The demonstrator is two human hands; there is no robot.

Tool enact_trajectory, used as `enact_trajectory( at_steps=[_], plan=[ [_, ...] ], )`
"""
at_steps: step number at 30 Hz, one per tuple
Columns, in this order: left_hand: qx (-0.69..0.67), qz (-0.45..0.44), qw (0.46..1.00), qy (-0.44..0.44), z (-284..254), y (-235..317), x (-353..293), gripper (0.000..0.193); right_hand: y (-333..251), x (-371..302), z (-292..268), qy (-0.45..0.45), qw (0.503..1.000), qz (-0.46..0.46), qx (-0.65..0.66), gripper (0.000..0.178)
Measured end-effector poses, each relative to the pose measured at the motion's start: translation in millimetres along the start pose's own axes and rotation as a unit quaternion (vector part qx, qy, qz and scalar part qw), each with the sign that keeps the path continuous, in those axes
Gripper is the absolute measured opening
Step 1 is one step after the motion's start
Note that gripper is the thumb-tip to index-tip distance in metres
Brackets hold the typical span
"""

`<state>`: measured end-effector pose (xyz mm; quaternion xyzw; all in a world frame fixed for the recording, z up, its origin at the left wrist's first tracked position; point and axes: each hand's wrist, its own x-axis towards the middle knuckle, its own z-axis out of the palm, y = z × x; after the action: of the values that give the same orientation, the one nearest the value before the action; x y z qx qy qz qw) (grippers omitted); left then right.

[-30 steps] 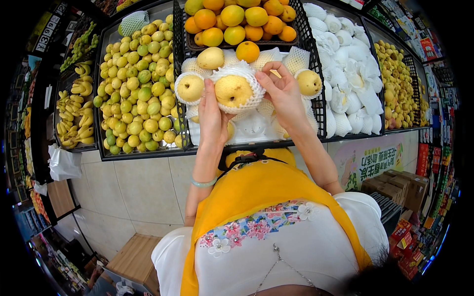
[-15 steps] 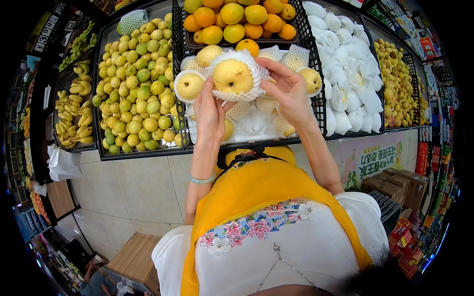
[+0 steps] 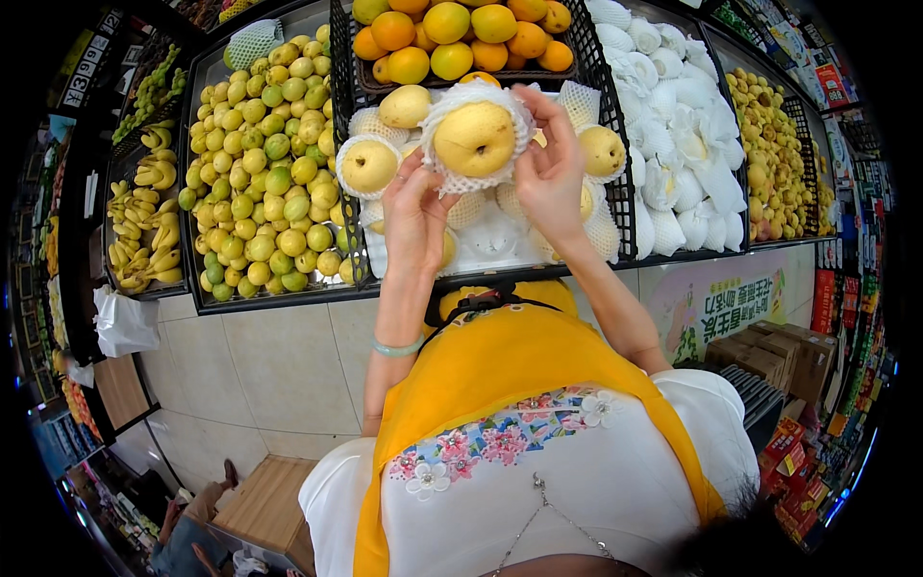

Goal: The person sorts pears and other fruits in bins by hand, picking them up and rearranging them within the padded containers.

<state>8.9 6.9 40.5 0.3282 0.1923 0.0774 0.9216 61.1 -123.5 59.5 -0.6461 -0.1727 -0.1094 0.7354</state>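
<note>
A large yellow pear (image 3: 474,140) sits in a white foam net sleeve (image 3: 520,120), its face bare toward me. Both hands hold it up over the fruit tray. My left hand (image 3: 415,213), with a pale bangle on its wrist, pinches the sleeve's lower left side. At the right side my right hand (image 3: 553,183) grips the sleeve, its fingers bent behind the edge. Beneath lie more pears in foam nets, one at the left (image 3: 369,166) and one at the right (image 3: 602,151). An unwrapped yellow pear (image 3: 405,106) lies just behind the held one.
Oranges (image 3: 452,38) fill a basket at the back. A bin of yellow-green passion fruit (image 3: 260,173) stands left, with bananas (image 3: 154,236) beyond. White-wrapped fruit (image 3: 678,144) and small yellow fruit (image 3: 769,163) lie to the right. Black crate walls (image 3: 615,192) edge the pear tray.
The pear has shifted slightly right and come closer, tilting a little. My right hand has drawn in along the sleeve, fingers more curled. The left hand has moved slightly right.
</note>
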Motion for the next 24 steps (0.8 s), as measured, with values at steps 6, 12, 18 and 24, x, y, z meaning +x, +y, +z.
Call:
enact_trajectory(
  at_steps=[6, 12, 18, 24],
  plan=[
    [0.076, 0.010, 0.997, -0.012, -3.0, -0.2, 5.9, 0.036, 2.9, 1.9, -9.1, -0.062, 0.958, -0.138, -0.244, 0.067],
    [0.147, 0.110, 0.983, 0.011, 21.9, -5.0, 1.5, 0.049, 7.9, -8.8, -4.4, -0.013, 0.969, -0.088, -0.230, 0.066],
    [0.130, 0.186, 0.973, 0.038, 30.7, -22.3, 0.6, 0.032, 6.4, -19.7, 8.8, 0.018, 0.944, -0.131, -0.302, 0.069],
    [0.188, 0.273, 0.942, 0.048, 20.4, -22.2, 9.5, 0.027, 11.0, -19.0, 8.3, -0.006, 0.967, -0.083, -0.241, 0.078]
  ],
)
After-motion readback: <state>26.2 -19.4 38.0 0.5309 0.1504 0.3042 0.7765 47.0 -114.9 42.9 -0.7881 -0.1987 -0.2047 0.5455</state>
